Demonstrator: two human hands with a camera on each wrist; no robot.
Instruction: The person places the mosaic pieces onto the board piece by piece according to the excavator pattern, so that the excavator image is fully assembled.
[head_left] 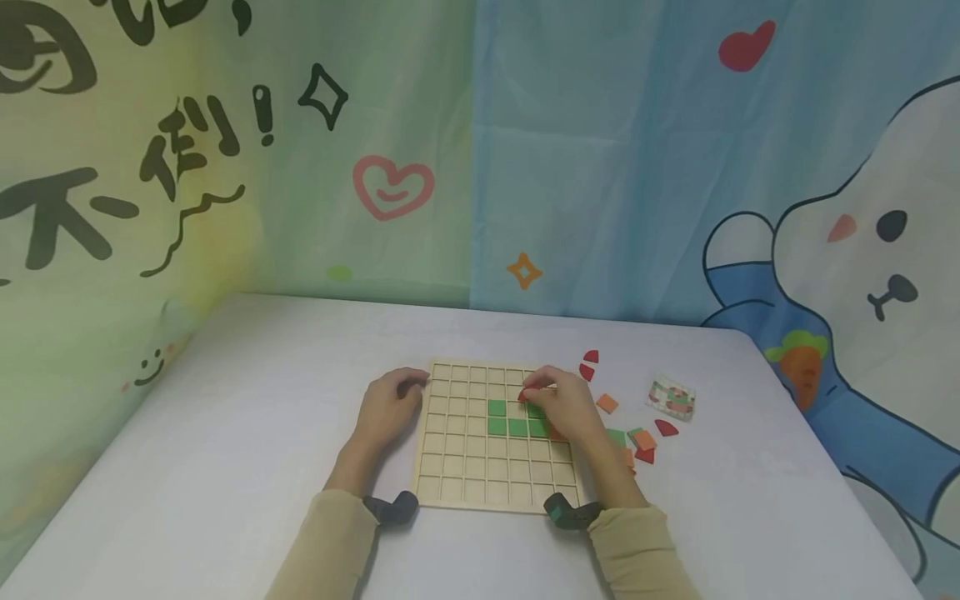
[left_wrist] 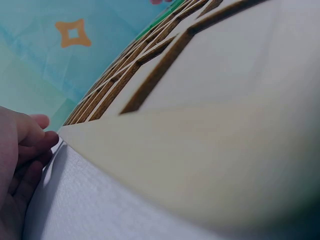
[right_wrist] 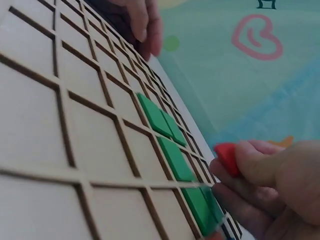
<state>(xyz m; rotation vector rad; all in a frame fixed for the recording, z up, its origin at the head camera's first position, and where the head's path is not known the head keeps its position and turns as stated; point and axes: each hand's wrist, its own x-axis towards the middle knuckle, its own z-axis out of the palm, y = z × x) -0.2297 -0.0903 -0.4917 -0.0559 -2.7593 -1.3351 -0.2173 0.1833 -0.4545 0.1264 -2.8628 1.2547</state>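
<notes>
– Where is the red piece [right_wrist: 227,157] sitting?

– I am pinching it between the thumb and fingertips of my right hand [head_left: 562,406], just above the wooden grid board [head_left: 457,467], beside the flat green tiles [head_left: 497,408] lying in its square cells.

– And your other hand?

– My left hand [head_left: 386,408] is resting on the white cloth [head_left: 225,467], curled fingertips touching the board's far-left corner, gripping nothing.
</notes>
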